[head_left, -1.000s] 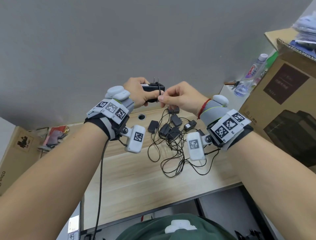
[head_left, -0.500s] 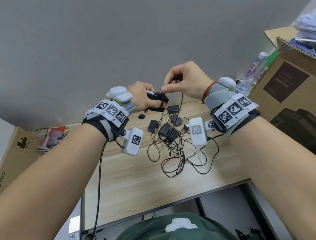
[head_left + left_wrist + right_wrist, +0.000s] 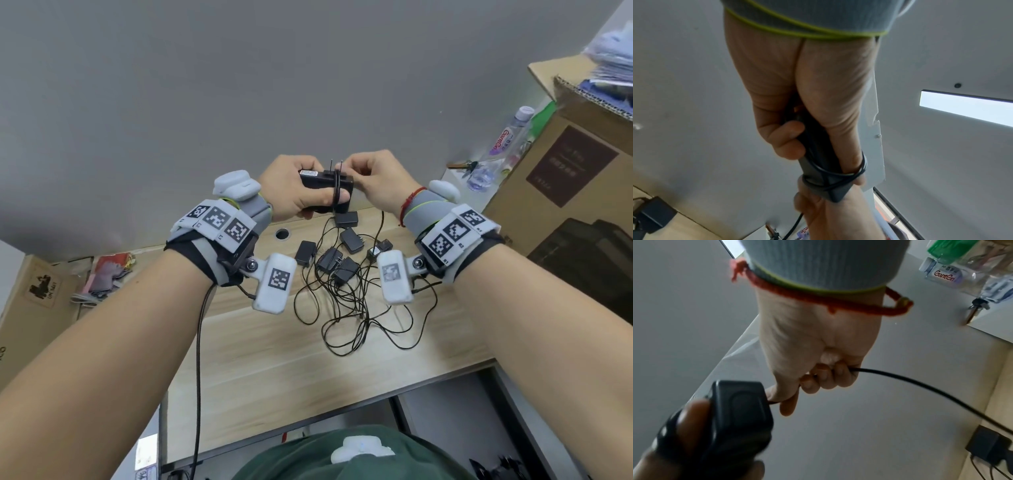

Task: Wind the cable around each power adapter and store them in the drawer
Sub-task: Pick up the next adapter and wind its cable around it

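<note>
My left hand [image 3: 294, 192] grips a black power adapter [image 3: 320, 181] held up in front of the grey wall, prongs pointing up. A few turns of its thin black cable [image 3: 849, 175] loop round the adapter body and over my thumb. My right hand [image 3: 373, 178] sits just right of the adapter and pinches the cable [image 3: 900, 379] between curled fingers; the loose length hangs down to the desk. Several more black adapters [image 3: 337, 260] lie below on the wooden desk [image 3: 260, 359] among tangled cables [image 3: 349, 318]. No drawer shows in any view.
A large cardboard box [image 3: 565, 192] stands at the right, with a water bottle [image 3: 503, 144] and keys [image 3: 462, 167] beside it. Another box [image 3: 30, 301] and papers [image 3: 109, 274] sit at the left. A cable hole [image 3: 281, 234] lies in the desk behind the adapters.
My right hand came down from its raised position and back beside the adapter, carrying the cable round it. My left hand lifted the adapter slightly and turned its prongs upward.
</note>
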